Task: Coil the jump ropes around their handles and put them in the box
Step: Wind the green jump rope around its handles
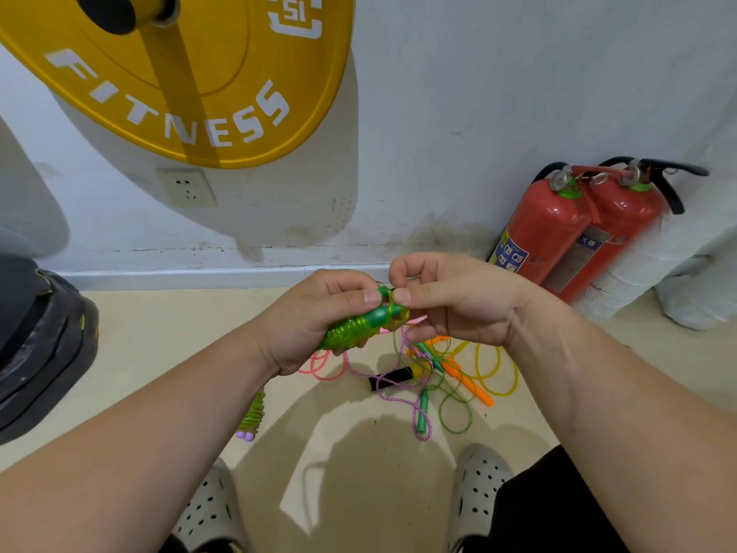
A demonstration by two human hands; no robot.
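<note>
My left hand (319, 313) grips a green jump rope (359, 327) whose clear green cord is coiled tightly around its handles. My right hand (450, 299) pinches the cord's loose end at the top of the bundle, thumb against my left thumb. On the floor below lies a tangle of loose ropes (442, 377): orange handles, a green handle, a black handle, pink, yellow and green cords and a purple braided cord. A coiled yellow-green rope with purple ends (253, 417) lies by my left forearm. No box is in view.
Two red fire extinguishers (574, 229) stand against the white wall at the right. A yellow weight plate (191, 81) hangs at upper left, a black object (36, 345) sits at the left edge. My two grey clogs (476, 488) stand on the beige floor.
</note>
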